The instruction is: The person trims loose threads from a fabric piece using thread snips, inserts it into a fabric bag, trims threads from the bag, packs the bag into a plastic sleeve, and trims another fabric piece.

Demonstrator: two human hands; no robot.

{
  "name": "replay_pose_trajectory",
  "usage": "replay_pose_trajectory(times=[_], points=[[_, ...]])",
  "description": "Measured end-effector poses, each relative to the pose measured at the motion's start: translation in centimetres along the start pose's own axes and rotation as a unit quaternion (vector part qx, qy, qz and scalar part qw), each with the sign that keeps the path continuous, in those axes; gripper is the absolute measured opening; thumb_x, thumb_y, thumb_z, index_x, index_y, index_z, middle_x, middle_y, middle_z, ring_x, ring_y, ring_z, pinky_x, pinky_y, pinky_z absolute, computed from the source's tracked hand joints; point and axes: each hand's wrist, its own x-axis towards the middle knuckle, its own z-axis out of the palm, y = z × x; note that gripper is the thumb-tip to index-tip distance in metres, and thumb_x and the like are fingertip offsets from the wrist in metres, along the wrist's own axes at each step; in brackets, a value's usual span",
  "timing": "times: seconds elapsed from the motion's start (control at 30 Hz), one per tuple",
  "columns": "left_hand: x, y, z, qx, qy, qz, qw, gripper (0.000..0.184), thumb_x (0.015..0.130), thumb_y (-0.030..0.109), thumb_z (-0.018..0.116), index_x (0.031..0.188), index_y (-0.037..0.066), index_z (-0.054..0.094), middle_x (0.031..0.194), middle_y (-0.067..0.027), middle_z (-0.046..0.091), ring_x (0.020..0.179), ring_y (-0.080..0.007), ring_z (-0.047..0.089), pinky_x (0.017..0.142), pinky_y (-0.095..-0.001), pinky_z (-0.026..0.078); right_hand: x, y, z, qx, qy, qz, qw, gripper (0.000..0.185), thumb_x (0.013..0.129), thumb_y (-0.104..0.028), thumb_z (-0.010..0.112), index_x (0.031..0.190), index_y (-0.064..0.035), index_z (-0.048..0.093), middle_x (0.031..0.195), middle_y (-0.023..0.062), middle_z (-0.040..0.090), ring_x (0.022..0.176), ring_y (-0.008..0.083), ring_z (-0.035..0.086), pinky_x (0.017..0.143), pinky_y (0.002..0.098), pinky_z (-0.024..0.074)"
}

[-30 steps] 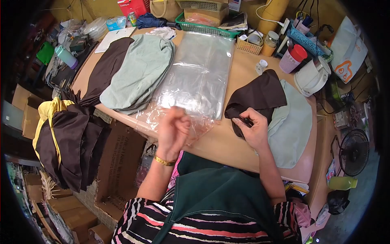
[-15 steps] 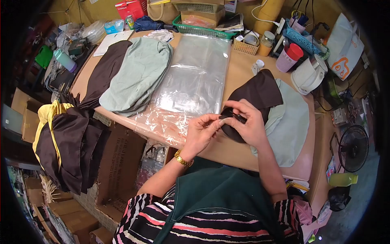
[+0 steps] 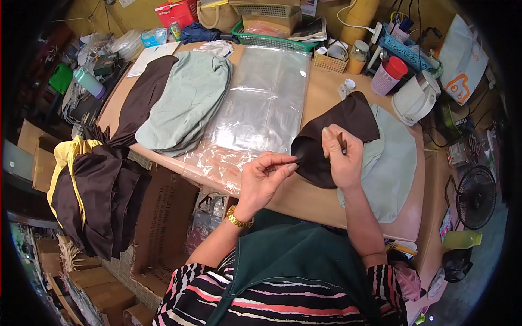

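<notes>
Brown cloth [image 3: 312, 157], head view: on table [image 3: 293, 204], partly over pale green cloth [image 3: 396, 168]. Hands together half a second ago, now parted: left hand [image 3: 262, 182] pinching cloth's left edge, right hand [image 3: 346, 163] closed round small dark object [image 3: 342, 143], unidentified. Edge work seems ongoing. Cloth matte, loosely folded.
</notes>
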Motion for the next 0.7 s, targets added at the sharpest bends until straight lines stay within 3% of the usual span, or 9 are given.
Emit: replay_pose_trajectory(times=[0.07,0.13,0.17,0.23,0.3,0.43,0.7], points=[[0.0,0.1,-0.3,0.002,-0.012,0.001,1.0,0.016,0.091,-0.002,0.057,0.105,-0.004,0.065,0.091,-0.0073,0.063,0.082,-0.0152,0.067,0.074,-0.0216,0.056,0.2,-0.2,0.2,-0.105,-0.02,0.003,0.994,0.018,0.086,-0.014,0.067,0.079,0.0002,0.057,0.066,0.0054,0.052,0.067,0.0118,0.056,0.058,0.0265,0.0424],[0.0,0.4,-0.5,-0.131,0.013,-0.119,0.984,0.012,0.094,0.004,0.056,0.1,-0.004,0.062,0.092,-0.0115,0.066,0.085,-0.0186,0.068,0.076,-0.0241,0.057,-0.2,-0.6,1.5,-0.096,0.003,-0.007,0.995,0.017,0.086,-0.016,0.067,0.084,-0.0011,0.059,0.071,0.0058,0.053,0.07,0.0146,0.058,0.061,0.0292,0.0443],[0.2,0.3,-0.8,-0.131,0.014,-0.118,0.984,0.012,0.094,0.004,0.056,0.1,-0.004,0.062,0.092,-0.0115,0.066,0.085,-0.0186,0.068,0.076,-0.0241,0.057,-0.5,-0.8,1.8,-0.088,0.026,-0.018,0.996,0.017,0.085,-0.017,0.068,0.089,-0.0023,0.061,0.076,0.0061,0.054,0.073,0.0174,0.06,0.063,0.0319,0.0462],[0.3,-0.2,-1.5,-0.27,-0.025,-0.148,0.951,0.014,0.096,0.011,0.054,0.093,-0.002,0.057,0.091,-0.0133,0.066,0.087,-0.0212,0.069,0.078,-0.0265,0.058,-0.9,-1.7,1.4,-0.147,-0.004,-0.026,0.989,0.018,0.084,-0.017,0.069,0.093,-0.0036,0.062,0.082,0.0067,0.055,0.076,0.0209,0.06,0.066,0.0337,0.0472],[0.3,0.1,-1.5,-0.265,-0.031,-0.162,0.95,0.014,0.096,0.012,0.053,0.092,-0.001,0.056,0.091,-0.0123,0.066,0.089,-0.0221,0.069,0.078,-0.0285,0.058,-1.3,-2.7,1.1,-0.218,-0.048,-0.037,0.974,0.022,0.079,-0.016,0.071,0.097,-0.0057,0.065,0.091,0.0076,0.054,0.078,0.0275,0.061,0.067,0.0355,0.0475],[0.3,-0.1,-1.5,-0.262,-0.033,-0.165,0.95,0.016,0.097,0.015,0.053,0.092,0.0,0.055,0.093,-0.0113,0.064,0.089,-0.0208,0.068,0.08,-0.0298,0.058,-2.1,-2.8,1.1,-0.314,-0.055,-0.125,0.939,0.024,0.073,-0.014,0.074,0.094,-0.0071,0.064,0.086,0.0065,0.053,0.07,0.0265,0.059,0.061,0.0376,0.045],[-0.1,0.0,-0.5,-0.189,-0.007,-0.11,0.976,0.018,0.098,0.016,0.052,0.095,-0.001,0.05,0.096,-0.0102,0.063,0.086,-0.0158,0.066,0.081,-0.0273,0.056,-2.6,-4.5,2.2,-0.369,-0.026,-0.137,0.919,0.026,0.07,-0.011,0.075,0.083,-0.0075,0.052,0.08,0.0065,0.05,0.064,0.026,0.057,0.058,0.0365,0.0441]])
